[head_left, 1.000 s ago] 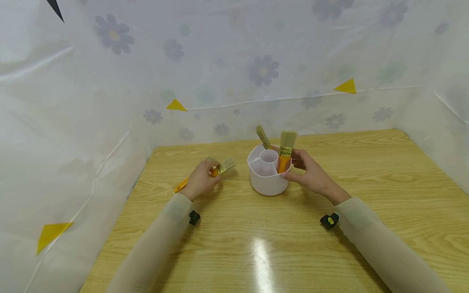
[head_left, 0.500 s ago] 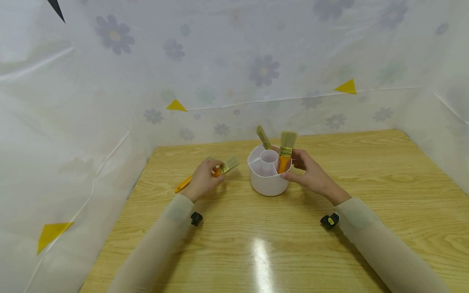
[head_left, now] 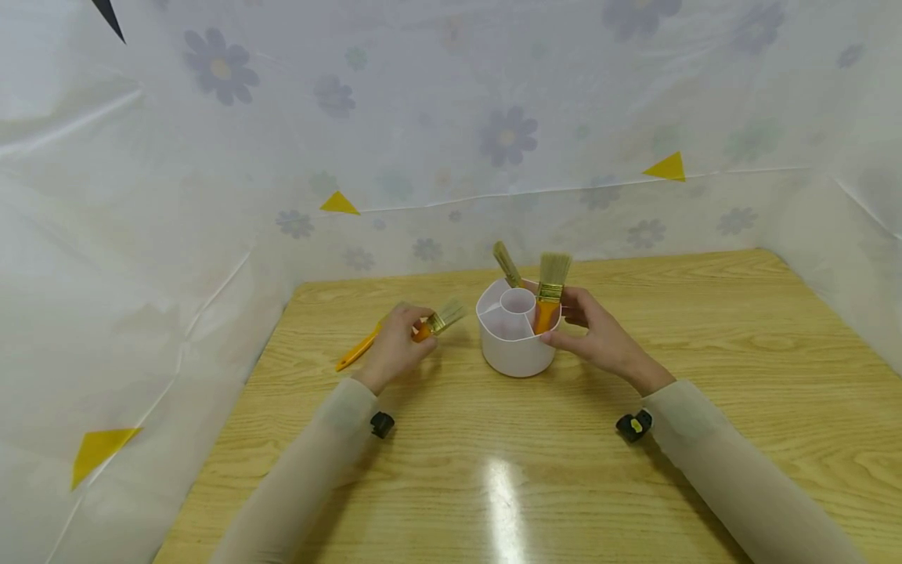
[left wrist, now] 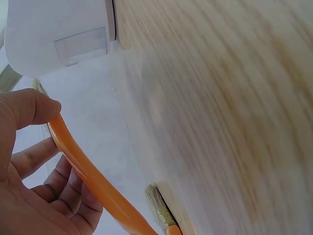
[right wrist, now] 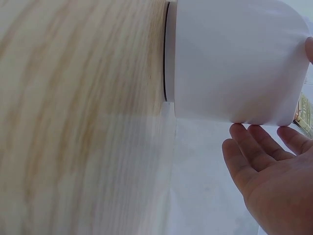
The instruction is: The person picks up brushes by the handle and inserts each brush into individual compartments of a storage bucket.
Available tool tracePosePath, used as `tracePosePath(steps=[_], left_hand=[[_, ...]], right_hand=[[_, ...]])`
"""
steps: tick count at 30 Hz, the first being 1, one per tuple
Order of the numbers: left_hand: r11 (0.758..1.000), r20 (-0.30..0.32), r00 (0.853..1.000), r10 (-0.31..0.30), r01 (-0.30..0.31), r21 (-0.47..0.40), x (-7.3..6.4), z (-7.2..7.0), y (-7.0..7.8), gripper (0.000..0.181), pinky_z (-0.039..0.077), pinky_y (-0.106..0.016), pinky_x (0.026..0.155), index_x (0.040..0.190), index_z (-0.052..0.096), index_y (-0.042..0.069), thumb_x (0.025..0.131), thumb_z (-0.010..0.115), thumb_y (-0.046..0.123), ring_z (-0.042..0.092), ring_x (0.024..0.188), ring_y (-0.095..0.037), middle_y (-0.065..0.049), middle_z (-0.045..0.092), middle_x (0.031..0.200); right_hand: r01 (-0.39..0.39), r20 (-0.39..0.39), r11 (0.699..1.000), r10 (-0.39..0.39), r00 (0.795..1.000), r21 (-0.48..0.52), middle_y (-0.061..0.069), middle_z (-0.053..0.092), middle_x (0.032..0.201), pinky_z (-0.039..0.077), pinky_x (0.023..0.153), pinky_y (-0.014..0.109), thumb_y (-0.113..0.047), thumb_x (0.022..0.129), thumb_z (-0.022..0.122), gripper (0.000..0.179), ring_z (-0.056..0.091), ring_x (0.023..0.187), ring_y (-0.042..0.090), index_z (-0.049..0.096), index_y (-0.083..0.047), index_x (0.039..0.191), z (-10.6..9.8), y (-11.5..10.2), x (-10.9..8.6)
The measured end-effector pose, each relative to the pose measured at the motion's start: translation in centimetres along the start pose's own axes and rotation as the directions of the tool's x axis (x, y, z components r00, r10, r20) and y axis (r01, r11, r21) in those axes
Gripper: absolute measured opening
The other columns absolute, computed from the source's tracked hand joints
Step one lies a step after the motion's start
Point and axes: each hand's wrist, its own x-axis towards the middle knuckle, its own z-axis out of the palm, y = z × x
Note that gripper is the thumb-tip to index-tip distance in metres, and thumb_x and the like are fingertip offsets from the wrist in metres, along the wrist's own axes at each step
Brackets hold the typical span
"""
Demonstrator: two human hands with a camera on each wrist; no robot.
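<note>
My left hand (head_left: 397, 345) pinches a paintbrush (head_left: 440, 319) near its metal band, bristles pointing up and right toward the holder. In the left wrist view, thumb and fingertips meet on the orange handle (left wrist: 90, 178). A second paintbrush (head_left: 358, 350) lies on the table behind this hand, which partly hides it; its bristles (left wrist: 155, 196) show low in the left wrist view. My right hand (head_left: 595, 333) holds the side of a white divided brush holder (head_left: 517, 356), thumb at the rim and fingertips on the wall (right wrist: 239, 63). Two paintbrushes stand bristles-up in it, one wide (head_left: 553, 282), one leaning left (head_left: 506, 265).
The wood-grain table (head_left: 451, 470) reaches back to a flower-printed plastic sheet (head_left: 451, 117), which also covers both sides. Yellow tape pieces (head_left: 340, 204) mark the sheet. The holder has a round cup (head_left: 517, 301) at its centre with dividers around it.
My left hand has shifted slightly right with its paintbrush, toward the holder, baring more of the paintbrush on the table. The right hand and holder stay in place.
</note>
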Motion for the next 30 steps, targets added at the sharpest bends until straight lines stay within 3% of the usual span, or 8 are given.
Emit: tracePosePath(steps=[16, 30], left_hand=[[0.998, -0.061, 0.996, 0.066, -0.065, 0.009, -0.05, 0.37, 0.37, 0.042, 0.043, -0.033, 0.067, 0.127, 0.059, 0.012, 0.087, 0.065, 0.021, 0.046, 0.078, -0.019, -0.006, 0.051, 0.099], [0.996, -0.097, 0.992, 0.082, -0.084, -0.021, -0.10, 0.31, 0.96, 0.043, 0.045, -0.034, 0.069, 0.129, 0.058, 0.012, 0.087, 0.065, 0.021, 0.047, 0.082, -0.020, -0.005, 0.052, 0.099]], right_hand=[[-0.010, 0.003, 1.000, 0.010, 1.000, -0.002, 0.019, 0.041, 0.139, 0.028, 0.107, 0.054, -0.020, 0.086, 0.073, 0.074, 0.040, 0.127, 0.035, 0.030, -0.002, 0.143, -0.02, 0.01, 0.02], [0.001, 0.006, 1.000, -0.001, 1.000, 0.007, 0.019, 0.042, 0.138, 0.028, 0.107, 0.055, -0.018, 0.086, 0.072, 0.072, 0.040, 0.126, 0.035, 0.031, -0.001, 0.142, -0.02, -0.11, 0.04]])
